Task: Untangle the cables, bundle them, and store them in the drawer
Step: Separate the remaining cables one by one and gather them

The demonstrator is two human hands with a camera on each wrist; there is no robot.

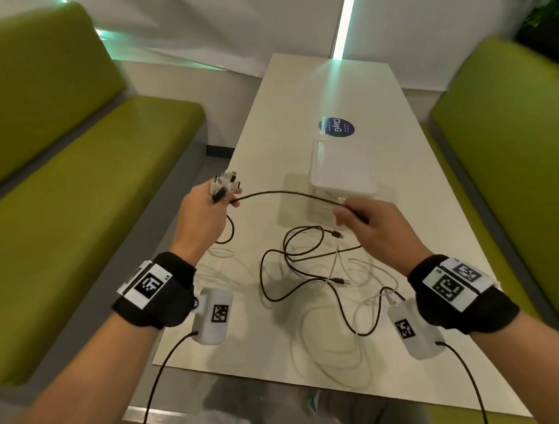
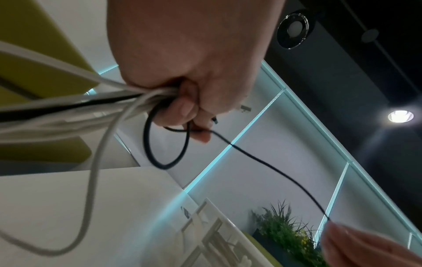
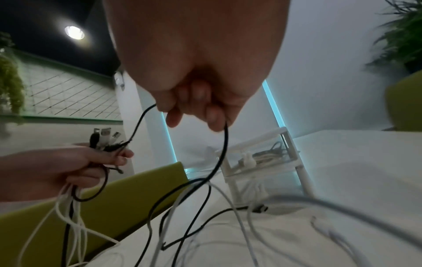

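The left hand (image 1: 205,209) is raised over the near left part of the white table (image 1: 409,172), fingers curled tight round a fistful of cable ends, white and black, with the USB plugs (image 1: 224,182) sticking up out of the top. From that fist one black cable (image 1: 288,193) runs across to the right hand (image 1: 371,224), which pinches it between thumb and fingertips. The rest of the cables (image 1: 317,276) lie looped over one another on the table between the two wrists, black over white.

As I judge it, the step in hand is drawing this one black cable free of the heap. It would go best with the left hand's hold on the plugs kept firm while the right slides along the cable slowly, lifting it up and over the other loops, not yanking, since a hard pull could tighten a knot.

The small white plastic drawer unit (image 1: 341,169) stands just beyond the right hand, some cables already inside.

A round blue sticker (image 1: 336,127) behind it reads "ClayG"; its finer print is too small to read
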